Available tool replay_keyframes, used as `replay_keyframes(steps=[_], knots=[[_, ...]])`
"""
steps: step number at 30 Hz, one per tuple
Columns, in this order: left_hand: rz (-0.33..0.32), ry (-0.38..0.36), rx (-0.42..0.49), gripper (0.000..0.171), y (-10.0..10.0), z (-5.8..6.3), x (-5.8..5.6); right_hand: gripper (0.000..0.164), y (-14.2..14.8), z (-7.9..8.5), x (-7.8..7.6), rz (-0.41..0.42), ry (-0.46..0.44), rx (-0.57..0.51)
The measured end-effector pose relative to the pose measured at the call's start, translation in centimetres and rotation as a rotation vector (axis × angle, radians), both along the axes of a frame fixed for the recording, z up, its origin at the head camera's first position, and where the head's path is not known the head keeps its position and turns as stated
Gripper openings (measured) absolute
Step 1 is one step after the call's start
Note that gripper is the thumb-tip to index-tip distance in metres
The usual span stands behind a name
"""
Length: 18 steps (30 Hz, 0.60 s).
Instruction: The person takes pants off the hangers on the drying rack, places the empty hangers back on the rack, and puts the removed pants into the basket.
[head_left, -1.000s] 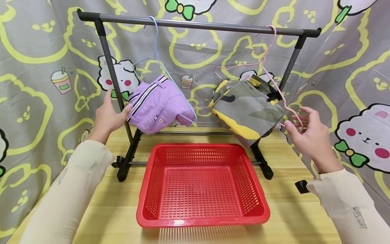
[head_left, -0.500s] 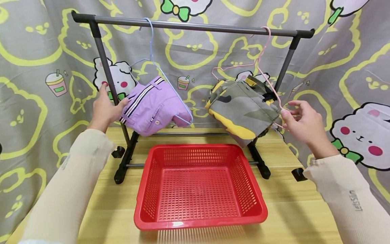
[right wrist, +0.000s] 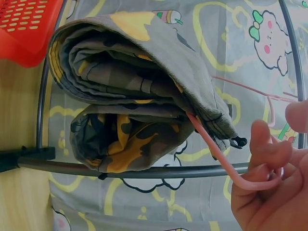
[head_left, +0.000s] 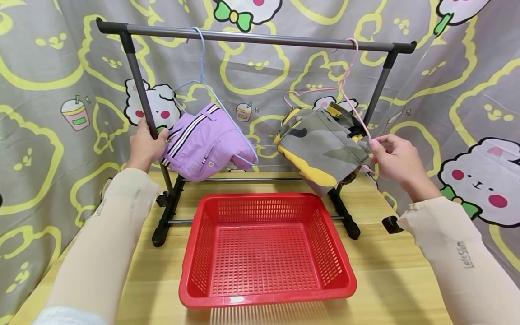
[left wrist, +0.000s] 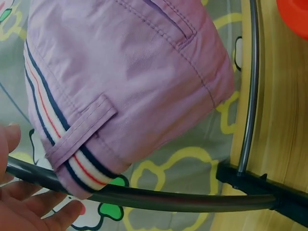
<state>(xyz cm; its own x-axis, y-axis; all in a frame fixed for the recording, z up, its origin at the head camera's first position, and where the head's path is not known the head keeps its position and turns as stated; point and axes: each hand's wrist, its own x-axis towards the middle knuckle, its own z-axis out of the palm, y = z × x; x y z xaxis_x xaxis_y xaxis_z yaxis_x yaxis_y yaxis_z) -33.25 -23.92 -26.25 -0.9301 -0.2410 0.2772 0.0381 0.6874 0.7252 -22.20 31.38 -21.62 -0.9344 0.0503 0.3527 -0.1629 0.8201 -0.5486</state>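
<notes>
My left hand (head_left: 145, 144) is at the grey left post (head_left: 141, 85) of a clothes rack, which passes between thumb and fingers. In the left wrist view those fingers look loosely extended, the thumb apart from the post. Right beside it hang folded purple shorts (head_left: 199, 144) with a striped waistband, on a blue hanger (head_left: 201, 58). On the other side, my right hand (head_left: 396, 158) pinches the lower corner of a pink hanger (right wrist: 250, 185). Folded camouflage pants (head_left: 325, 140), grey-green with yellow patches, hang tilted on that hanger. Both hooks stay over the top rail (head_left: 264, 38).
A red perforated basket (head_left: 268, 300) stands on the wooden table (head_left: 386, 280), in front of the rack. Black rack feet (head_left: 350, 225) flank it. A patterned grey curtain (head_left: 260, 90) surrounds the table at the back and sides.
My right hand has moved left and up along the pink hanger, now pinching its corner. The left hand has come in closer around the post. Shorts and pants hang nearly as before.
</notes>
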Motion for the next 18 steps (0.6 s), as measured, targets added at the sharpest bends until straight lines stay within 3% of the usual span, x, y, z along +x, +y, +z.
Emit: replay_keyframes(steps=[11,18], knots=[[0.006,-0.007,-0.035,0.043,-0.2,-0.5,-0.2,0.056,-0.4,0.3,-0.3,0.001,-0.010,0.001],[0.011,-0.002,-0.080,0.039,-0.4,-1.2,-0.1,0.058,-0.9,0.8,-0.8,-0.004,-0.121,0.045]])
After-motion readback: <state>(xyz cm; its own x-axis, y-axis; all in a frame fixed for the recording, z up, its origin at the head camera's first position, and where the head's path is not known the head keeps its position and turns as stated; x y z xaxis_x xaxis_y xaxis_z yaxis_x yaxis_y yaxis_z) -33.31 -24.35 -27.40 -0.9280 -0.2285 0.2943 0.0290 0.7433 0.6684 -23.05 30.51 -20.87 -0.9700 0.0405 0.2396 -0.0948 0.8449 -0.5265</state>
